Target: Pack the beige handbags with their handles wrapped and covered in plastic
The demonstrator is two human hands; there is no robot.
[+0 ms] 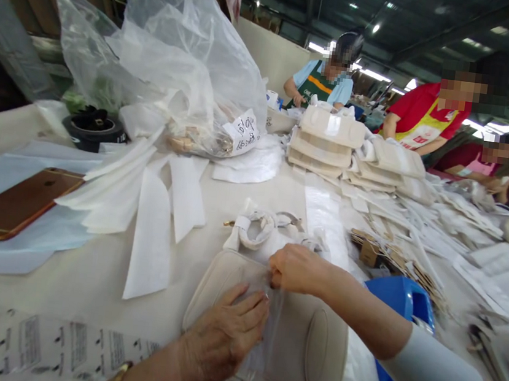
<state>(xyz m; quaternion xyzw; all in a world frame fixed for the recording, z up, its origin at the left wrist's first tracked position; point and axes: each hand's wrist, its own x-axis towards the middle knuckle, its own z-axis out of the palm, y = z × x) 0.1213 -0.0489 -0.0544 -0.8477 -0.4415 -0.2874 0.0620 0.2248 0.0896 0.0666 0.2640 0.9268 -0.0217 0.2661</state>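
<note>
A beige handbag lies flat on the white table in front of me. A clear plastic film covers part of its face. My left hand rests on the bag with its fingers stretched out flat, pressing the film down. My right hand is closed in a pinch at the film's upper edge, just above the bag. Beyond the bag lies its strap, wrapped in white paper, with a metal ring.
White paper strips fan out to the left, next to a brown tablet. A big clear plastic bag stands behind. Stacked beige bags sit at the back right, where three people work. A blue bin is at my right.
</note>
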